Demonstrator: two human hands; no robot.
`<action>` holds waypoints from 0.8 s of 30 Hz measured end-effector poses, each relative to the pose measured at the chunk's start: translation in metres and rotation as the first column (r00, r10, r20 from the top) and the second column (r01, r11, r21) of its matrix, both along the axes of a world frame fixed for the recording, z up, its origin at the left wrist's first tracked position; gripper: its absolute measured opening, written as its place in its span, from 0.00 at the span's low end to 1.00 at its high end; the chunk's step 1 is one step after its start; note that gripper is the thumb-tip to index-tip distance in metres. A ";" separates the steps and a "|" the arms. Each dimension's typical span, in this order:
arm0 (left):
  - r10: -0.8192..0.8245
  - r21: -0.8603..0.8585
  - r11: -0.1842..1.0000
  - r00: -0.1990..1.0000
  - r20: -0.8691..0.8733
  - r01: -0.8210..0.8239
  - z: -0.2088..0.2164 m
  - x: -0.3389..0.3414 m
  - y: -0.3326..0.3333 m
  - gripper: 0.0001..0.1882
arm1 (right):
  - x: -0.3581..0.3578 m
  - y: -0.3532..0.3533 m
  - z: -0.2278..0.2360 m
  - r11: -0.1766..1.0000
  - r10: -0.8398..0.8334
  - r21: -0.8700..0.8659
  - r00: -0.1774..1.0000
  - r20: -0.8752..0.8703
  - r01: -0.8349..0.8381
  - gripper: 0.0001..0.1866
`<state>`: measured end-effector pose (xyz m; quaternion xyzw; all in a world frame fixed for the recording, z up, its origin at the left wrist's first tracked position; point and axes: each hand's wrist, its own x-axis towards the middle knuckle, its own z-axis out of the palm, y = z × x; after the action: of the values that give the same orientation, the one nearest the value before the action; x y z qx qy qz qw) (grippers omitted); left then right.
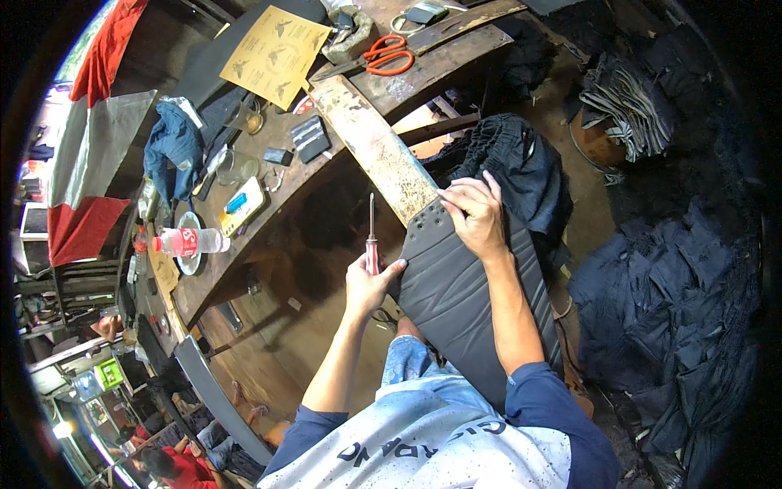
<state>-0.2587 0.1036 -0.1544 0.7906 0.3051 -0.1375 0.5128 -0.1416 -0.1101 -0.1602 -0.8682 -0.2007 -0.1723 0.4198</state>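
Observation:
My left hand (366,285) is closed round the red-and-white handle of a screwdriver (372,232), its metal shaft pointing away from me. The thumb of that hand lies near the left edge of a black ribbed, padded sheet (464,293), which rests over my lap. Several small holes show at the sheet's far end, where it meets a worn, stained wooden board (375,147). My right hand (476,216) is over that end, thumb and forefinger drawn together at its right corner, other fingers raised. What they pinch, if anything, cannot be made out.
A curved wooden workbench (269,204) holds orange-handled scissors (389,55), a yellow printed sheet (275,55), a red-labelled bottle (191,241) and a phone (243,207). Dark cloth (521,163) is bundled beside the board; more dark fabric (668,301) is heaped at right. People sit at far lower left.

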 end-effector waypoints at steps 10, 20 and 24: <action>-0.024 0.002 1.000 0.998 0.055 0.024 0.005 -0.002 -0.002 0.22 | 0.006 -0.020 0.009 0.987 -0.102 0.119 0.994 -0.034 0.106 0.09; -0.021 0.021 1.000 0.999 0.028 0.020 0.002 -0.004 0.002 0.22 | 0.003 -0.022 0.006 0.964 -0.115 0.215 0.973 -0.200 0.158 0.07; -0.001 0.039 0.999 1.000 0.029 0.000 0.001 -0.006 0.003 0.23 | 0.001 -0.021 0.005 0.964 -0.091 0.230 0.977 -0.193 0.135 0.07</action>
<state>-0.2649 0.1062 -0.1538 0.8024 0.3002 -0.1204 0.5016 -0.1406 -0.1312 -0.1549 -0.8328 -0.0893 -0.1397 0.5282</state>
